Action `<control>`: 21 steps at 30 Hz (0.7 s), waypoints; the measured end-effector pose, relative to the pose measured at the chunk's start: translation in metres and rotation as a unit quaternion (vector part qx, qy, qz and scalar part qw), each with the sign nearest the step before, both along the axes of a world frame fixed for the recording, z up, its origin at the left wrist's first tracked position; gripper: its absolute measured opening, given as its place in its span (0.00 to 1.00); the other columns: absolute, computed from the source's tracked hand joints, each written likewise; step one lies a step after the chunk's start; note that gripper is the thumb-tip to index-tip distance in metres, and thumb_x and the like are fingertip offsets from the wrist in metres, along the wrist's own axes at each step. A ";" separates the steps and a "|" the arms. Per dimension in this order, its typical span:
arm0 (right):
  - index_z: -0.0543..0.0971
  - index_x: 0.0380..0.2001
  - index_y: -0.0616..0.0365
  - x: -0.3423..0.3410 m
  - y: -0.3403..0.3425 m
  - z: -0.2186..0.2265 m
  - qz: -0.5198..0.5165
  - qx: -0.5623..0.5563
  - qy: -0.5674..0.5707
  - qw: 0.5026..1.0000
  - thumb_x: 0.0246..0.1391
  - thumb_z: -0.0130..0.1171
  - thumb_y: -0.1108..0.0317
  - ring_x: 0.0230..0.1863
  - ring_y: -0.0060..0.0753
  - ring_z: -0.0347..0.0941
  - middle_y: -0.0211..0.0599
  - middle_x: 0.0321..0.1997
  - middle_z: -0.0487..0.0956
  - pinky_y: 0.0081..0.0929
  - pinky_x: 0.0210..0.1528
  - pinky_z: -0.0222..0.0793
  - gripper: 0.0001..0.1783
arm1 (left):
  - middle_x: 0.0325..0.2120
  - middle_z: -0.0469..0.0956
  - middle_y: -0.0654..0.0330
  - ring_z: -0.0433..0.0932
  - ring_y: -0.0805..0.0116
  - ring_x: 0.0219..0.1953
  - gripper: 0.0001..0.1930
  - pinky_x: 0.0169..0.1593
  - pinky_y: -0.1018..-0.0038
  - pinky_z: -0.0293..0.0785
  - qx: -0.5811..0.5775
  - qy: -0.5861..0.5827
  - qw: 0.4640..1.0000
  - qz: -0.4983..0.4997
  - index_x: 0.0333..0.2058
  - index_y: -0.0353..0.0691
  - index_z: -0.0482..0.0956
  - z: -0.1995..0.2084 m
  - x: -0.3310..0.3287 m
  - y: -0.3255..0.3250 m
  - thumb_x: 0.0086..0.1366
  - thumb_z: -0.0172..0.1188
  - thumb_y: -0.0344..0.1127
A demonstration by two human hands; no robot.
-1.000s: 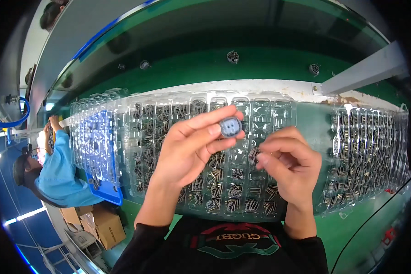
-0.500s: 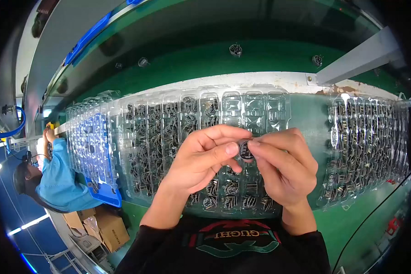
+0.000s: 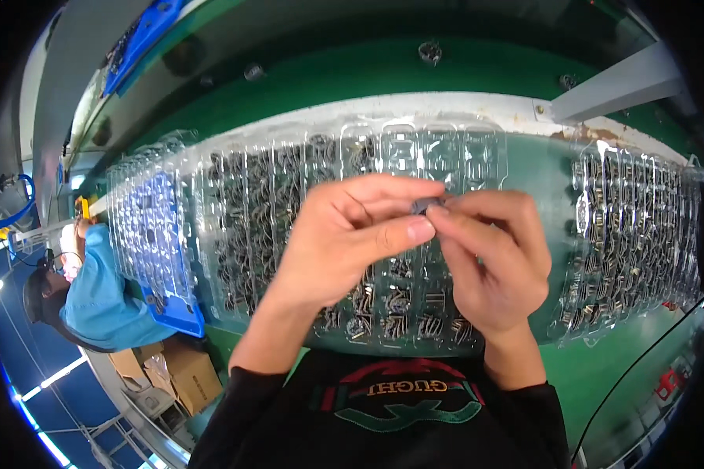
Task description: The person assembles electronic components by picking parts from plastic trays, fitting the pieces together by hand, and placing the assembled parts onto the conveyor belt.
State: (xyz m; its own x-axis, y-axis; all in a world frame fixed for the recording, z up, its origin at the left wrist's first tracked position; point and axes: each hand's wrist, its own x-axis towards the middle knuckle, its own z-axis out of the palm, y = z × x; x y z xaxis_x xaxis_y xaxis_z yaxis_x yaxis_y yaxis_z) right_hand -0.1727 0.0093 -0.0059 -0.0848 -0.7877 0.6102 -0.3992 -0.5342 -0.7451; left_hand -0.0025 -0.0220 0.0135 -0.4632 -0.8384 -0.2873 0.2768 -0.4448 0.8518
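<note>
A small, dark, round part [image 3: 425, 205] is held between my two hands above a clear plastic tray [image 3: 481, 148]. My left hand [image 3: 332, 238] closes on it from the left, the thumb below and the fingers behind. From the right, the thumb and fingertips of my right hand [image 3: 493, 262] pinch its edge. Now turned nearly edge-on, the part is partly covered by fingertips. Dark coiled pieces fill many pockets of the tray under my hands; several pockets at its far right hold none. My hands hide the tray's middle.
Another clear tray of dark pieces [image 3: 633, 227] lies to the right. At left, clear trays [image 3: 125, 168] sit by a blue tray [image 3: 192, 319]. A grey post [image 3: 618, 84] rises at far right. A co-worker in a blue top [image 3: 117, 293] sits at far left, near cardboard boxes [image 3: 192, 379].
The round part has tilted from showing its flat face to nearly edge-on. Both hands have shifted slightly upward in the picture, and the surrounding view has also moved a little.
</note>
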 end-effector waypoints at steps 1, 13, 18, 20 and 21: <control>0.85 0.38 0.59 -0.003 -0.002 0.000 0.001 0.004 0.001 1.000 0.35 0.68 0.86 0.28 0.29 0.72 0.37 0.36 0.79 0.22 0.25 0.66 0.21 | 0.42 0.83 0.48 0.83 0.66 0.42 0.18 0.48 0.72 0.80 -0.016 -0.019 1.000 -0.007 0.51 0.26 0.77 0.007 -0.001 -0.005 0.61 0.62 0.20; 0.83 0.35 0.56 -0.015 0.001 0.011 0.161 0.125 0.231 0.951 0.39 0.72 0.70 0.30 0.30 0.73 0.29 0.33 0.76 0.28 0.32 0.68 0.15 | 0.31 0.83 0.57 0.80 0.75 0.33 0.14 0.41 0.79 0.76 -0.200 -0.315 0.925 0.072 0.45 0.29 0.82 0.002 0.013 -0.076 0.60 0.63 0.24; 0.79 0.25 0.50 -0.013 0.014 0.014 0.287 0.175 0.353 0.873 0.39 0.71 0.61 0.38 0.31 0.67 0.26 0.29 0.70 0.31 0.43 0.61 0.11 | 0.30 0.84 0.54 0.83 0.69 0.34 0.15 0.40 0.74 0.77 -0.264 -0.473 0.839 0.055 0.42 0.33 0.84 -0.030 0.031 -0.142 0.57 0.65 0.32; 0.78 0.23 0.49 -0.010 0.020 0.008 0.289 0.173 0.397 0.853 0.41 0.70 0.62 0.40 0.29 0.66 0.26 0.29 0.70 0.29 0.44 0.59 0.10 | 0.32 0.85 0.51 0.85 0.63 0.36 0.14 0.42 0.71 0.78 -0.277 -0.514 0.810 0.052 0.40 0.33 0.84 -0.039 0.027 -0.157 0.56 0.66 0.33; 0.78 0.23 0.49 -0.009 0.021 0.008 0.289 0.163 0.398 0.855 0.41 0.70 0.62 0.40 0.29 0.66 0.26 0.29 0.70 0.29 0.44 0.59 0.10 | 0.34 0.85 0.51 0.85 0.61 0.37 0.14 0.42 0.70 0.78 -0.290 -0.525 0.799 0.052 0.39 0.33 0.84 -0.043 0.026 -0.165 0.55 0.67 0.33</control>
